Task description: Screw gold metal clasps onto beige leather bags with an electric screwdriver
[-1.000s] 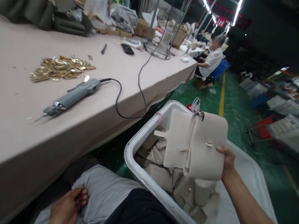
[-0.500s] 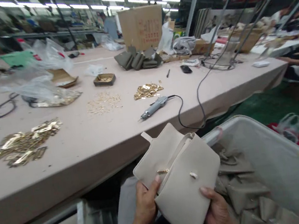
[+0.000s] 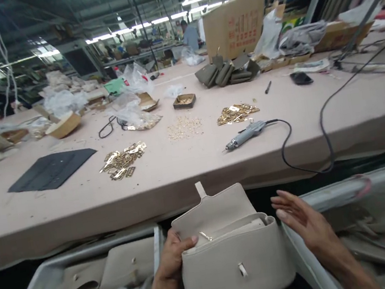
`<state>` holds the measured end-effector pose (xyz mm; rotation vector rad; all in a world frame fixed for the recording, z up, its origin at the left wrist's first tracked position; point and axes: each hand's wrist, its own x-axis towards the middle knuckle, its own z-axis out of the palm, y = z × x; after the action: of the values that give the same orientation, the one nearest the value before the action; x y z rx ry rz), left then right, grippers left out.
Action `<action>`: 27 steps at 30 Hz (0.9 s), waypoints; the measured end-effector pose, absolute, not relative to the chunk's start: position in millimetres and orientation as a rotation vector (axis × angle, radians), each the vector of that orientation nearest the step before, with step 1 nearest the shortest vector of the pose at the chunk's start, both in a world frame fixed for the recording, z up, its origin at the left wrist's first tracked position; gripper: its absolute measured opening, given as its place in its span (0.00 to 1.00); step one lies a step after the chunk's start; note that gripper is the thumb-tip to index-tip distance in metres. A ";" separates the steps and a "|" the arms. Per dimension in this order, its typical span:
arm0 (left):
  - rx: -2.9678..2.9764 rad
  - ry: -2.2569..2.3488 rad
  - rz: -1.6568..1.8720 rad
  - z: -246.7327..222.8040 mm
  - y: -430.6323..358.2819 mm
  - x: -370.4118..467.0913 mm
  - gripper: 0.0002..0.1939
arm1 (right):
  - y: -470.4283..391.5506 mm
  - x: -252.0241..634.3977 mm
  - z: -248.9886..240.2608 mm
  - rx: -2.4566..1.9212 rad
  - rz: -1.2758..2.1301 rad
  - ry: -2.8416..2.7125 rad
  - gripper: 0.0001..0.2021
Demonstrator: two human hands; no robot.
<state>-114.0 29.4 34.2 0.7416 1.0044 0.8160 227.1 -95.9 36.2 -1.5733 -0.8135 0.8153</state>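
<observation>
A beige handbag (image 3: 215,276) rests on my lap, its flap lifted back and its top opening showing. On its front is a small metal clasp, and a gold zip pull shows at the opening. My left hand (image 3: 175,256) grips the bag's left upper edge, thumb over the flap near the zip pull. Just off the bag's right side, my right hand (image 3: 305,219) is raised with its fingers stretched out, holding nothing. On the table beyond lie a grey electric screwdriver (image 3: 247,135) and piles of gold metal plates (image 3: 124,160).
Bins with more beige bags stand at the left (image 3: 159,246) and right (image 3: 382,181). A screwdriver cord (image 3: 324,129) hangs over the table edge. On the table are a black sheet (image 3: 53,170), a small parts tray (image 3: 184,101), dark pouches (image 3: 227,71) and a carton (image 3: 236,24).
My right hand has let go of the bag and moved off to its right, fingers opening. The bag has turned more upright and faces me. The view has swung left.
</observation>
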 end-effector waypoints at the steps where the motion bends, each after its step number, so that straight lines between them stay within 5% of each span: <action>1: 0.761 1.017 0.801 31.1 27.8 -115.1 0.31 | -84.8 223.7 45.7 -1.624 0.755 -0.954 0.37; 6: 0.817 1.064 0.774 13.8 20.7 -114.5 0.30 | -31.4 192.3 72.2 -1.674 0.670 -1.569 0.34; 11: 0.955 1.167 0.720 15.6 23.1 -123.6 0.25 | -6.5 174.3 48.0 -1.677 0.706 -1.681 0.09; 18: 1.671 1.618 1.076 81.6 33.8 -128.5 0.23 | -11.9 167.1 11.9 -1.435 0.637 -1.783 0.12; 21: 1.471 1.648 1.087 92.4 39.7 -109.7 0.21 | -12.0 164.3 -0.5 -1.460 0.558 -1.900 0.13; 27: 0.880 1.421 0.712 55.5 59.1 -68.8 0.35 | -11.5 166.1 -16.1 -1.394 0.535 -1.918 0.14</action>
<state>-68.8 59.1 55.5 0.8801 1.4208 0.7123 166.1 -11.5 -16.1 -1.3942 -1.9179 0.5355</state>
